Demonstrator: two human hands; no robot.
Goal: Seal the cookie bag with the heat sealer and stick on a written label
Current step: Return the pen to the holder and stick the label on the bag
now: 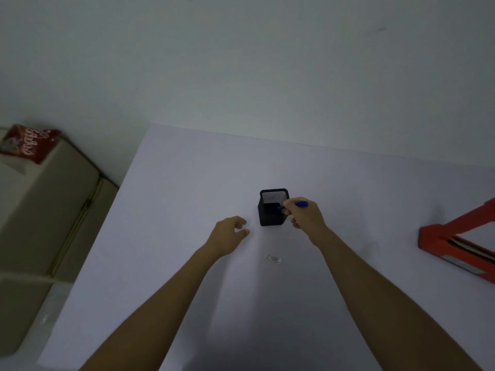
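The scene is dim, with a cold grey-blue tone. Soft shadows fall under both forearms toward 6 o'clock. Wide-angle distortion bends the edges, and fine details look slightly blurred.

Both forearms are bare to the frame's edge, no sleeves; left hand (229, 234) and right hand (305, 214) ungloved.

Right hand (304, 214) gripping blue pen (300, 204) over mesh holder (273, 207)

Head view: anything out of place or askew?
Yes: the red cookie bag sits off the table, on the beige unit at far left. The label lies slightly askew. Right hand holds a blue pen over the mesh holder.
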